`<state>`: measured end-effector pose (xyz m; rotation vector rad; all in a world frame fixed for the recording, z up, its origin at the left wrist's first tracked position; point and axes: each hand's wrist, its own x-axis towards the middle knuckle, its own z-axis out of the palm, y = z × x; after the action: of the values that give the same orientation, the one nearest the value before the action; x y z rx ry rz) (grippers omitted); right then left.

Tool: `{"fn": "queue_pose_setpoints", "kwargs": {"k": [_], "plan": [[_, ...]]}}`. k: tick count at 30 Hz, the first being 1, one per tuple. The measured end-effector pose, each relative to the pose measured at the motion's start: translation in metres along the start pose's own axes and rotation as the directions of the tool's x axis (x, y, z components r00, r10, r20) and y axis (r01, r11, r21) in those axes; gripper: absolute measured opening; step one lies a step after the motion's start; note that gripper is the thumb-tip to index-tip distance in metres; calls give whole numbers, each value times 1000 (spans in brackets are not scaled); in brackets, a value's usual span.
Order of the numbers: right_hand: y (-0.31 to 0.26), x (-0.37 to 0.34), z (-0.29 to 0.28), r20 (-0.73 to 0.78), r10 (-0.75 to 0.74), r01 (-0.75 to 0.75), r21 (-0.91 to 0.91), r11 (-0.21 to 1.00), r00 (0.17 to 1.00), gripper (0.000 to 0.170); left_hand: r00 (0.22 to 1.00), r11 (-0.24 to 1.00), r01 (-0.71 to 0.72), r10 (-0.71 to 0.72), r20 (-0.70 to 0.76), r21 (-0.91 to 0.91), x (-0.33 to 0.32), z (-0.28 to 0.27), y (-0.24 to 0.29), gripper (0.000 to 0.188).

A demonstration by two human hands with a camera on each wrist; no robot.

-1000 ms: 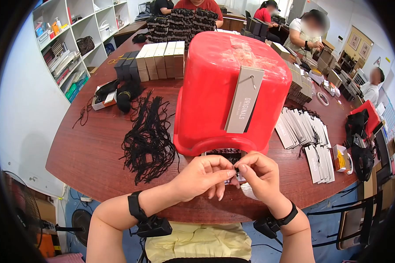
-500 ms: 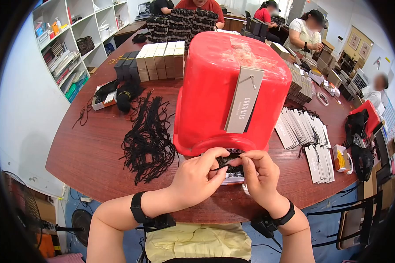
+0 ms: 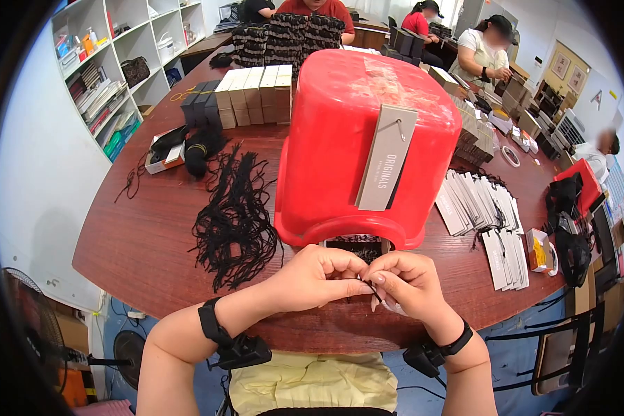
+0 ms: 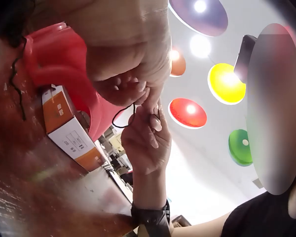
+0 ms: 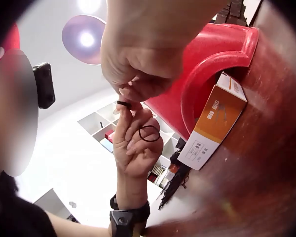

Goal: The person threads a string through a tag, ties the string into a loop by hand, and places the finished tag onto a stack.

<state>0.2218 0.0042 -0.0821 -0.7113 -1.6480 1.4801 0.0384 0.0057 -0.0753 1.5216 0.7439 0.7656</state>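
Both hands meet in front of the red tub (image 3: 367,159), fingertips together. My left hand (image 3: 319,279) pinches a thin black cord (image 5: 149,134), whose loop hangs by its fingers in the right wrist view. The right hand (image 3: 410,283) pinches the same cord from the other side; a short dark end (image 3: 371,288) shows between the fingertips. Behind the hands, a box (image 4: 71,129) with orange and white sides stands at the tub's arched opening, dark items in it in the head view. A grey tag marked ORIGINALS (image 3: 387,159) hangs on the tub.
Left of the tub lies a heap of black cords (image 3: 234,222), with a small open box (image 3: 165,158) beyond. Stacked white and grey cards (image 3: 256,97) stand behind. On the right lie fanned tags (image 3: 478,204) and a small box with yellow contents (image 3: 539,251). Other people sit farther back.
Both hands were over the box half a second ago, with black cord between them; they have drawn nearer the body and their fingertips have come together. The box's dark contents show again behind them.
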Motion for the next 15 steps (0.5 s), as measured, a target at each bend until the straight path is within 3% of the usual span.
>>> {"fn": "queue_pose_setpoints", "kwargs": {"k": [1,3,5,7,11,13,14,15], "plan": [[1,1,0,-1,0,0,0,1000,1000,10,988,988,150,-148,50,-41,0,-1,6,24],[4,2,-2,15,97,-98,175,980,995,12,985,987,157,-153,79,-39,0,-4,6,22],[2,4,-2,-23,96,-92,144,985,995,12,982,986,163,-158,106,-37,0,-4,4,20],[2,5,-1,-74,48,-40,99,994,996,13,997,966,-75,81,-14,249,-1,-1,1,19],[9,3,4,-129,-70,65,-43,997,989,13,982,950,-123,159,-102,287,-2,2,-1,20],[13,2,1,-104,-57,50,-70,996,993,13,998,999,24,-26,-58,-34,-1,1,3,19],[10,2,1,-104,-56,49,-70,996,993,13,998,999,24,-26,-58,-35,-1,1,5,19],[4,1,1,-89,22,-25,-38,999,996,13,993,986,117,-120,-20,-119,0,1,6,18]]}}
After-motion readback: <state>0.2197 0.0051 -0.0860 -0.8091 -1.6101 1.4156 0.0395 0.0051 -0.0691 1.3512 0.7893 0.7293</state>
